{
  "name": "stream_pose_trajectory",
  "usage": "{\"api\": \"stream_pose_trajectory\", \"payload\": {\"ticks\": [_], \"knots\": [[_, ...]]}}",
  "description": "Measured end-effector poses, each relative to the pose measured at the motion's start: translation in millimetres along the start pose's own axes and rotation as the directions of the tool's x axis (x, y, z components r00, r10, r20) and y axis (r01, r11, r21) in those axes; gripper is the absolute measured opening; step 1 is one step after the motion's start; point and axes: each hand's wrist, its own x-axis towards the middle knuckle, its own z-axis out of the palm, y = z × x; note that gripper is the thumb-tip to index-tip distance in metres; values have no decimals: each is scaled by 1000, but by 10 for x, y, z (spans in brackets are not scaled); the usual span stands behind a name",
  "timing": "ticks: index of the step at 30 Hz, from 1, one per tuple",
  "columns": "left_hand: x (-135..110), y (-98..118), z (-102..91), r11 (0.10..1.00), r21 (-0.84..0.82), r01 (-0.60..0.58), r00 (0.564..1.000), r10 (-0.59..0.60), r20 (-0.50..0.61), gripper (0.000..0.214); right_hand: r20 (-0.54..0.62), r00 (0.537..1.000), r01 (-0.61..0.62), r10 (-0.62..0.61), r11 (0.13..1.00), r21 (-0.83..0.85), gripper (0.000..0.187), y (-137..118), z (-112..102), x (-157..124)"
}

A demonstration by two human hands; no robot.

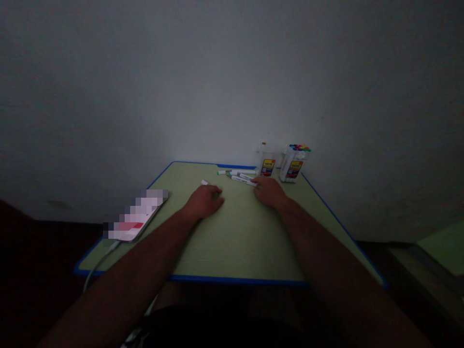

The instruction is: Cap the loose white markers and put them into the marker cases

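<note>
My left hand (205, 200) rests on the green table (232, 241) with its fingers curled round a white marker (205, 182), whose tip sticks out past the knuckles. My right hand (268, 190) lies palm down further right, fingers reaching onto a small heap of white markers (241, 176) near the table's far edge. Whether those fingers grip a marker is not visible in the dim light.
Two clear marker boxes stand at the far right corner: an almost empty one (267, 162) and one full of coloured-cap markers (295, 163). A phone (136, 217) with a cable lies at the left edge. A wall rises right behind the blue-rimmed table.
</note>
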Motion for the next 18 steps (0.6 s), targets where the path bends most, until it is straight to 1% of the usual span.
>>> {"api": "stream_pose_trajectory", "payload": {"ticks": [6, 10, 14, 16, 18], "knots": [[-3, 20, 3, 1000, -11, -9, 1000, 9, 8, 39, -26, 999, 24, -24, 1000, 4, 42, 23, 33, 18], [-4, 31, -18, 1000, -22, -10, 1000, 11, 26, 41, 2, 1000, 15, -15, 1000, -10, 44, 28, 64, 18], [-15, 60, -46, 1000, -18, -14, 999, 14, 29, 40, 19, 1000, 11, -11, 1000, -13, 42, 11, 52, 12], [-16, 83, -67, 1000, -19, 1, 1000, -1, 27, 38, 13, 1000, 18, -17, 1000, -6, 39, 1, 32, 8], [-7, 96, -94, 998, -18, 58, 998, -58, 1, 33, 3, 1000, 21, -21, 1000, 7, 34, -6, 13, 3]]}}
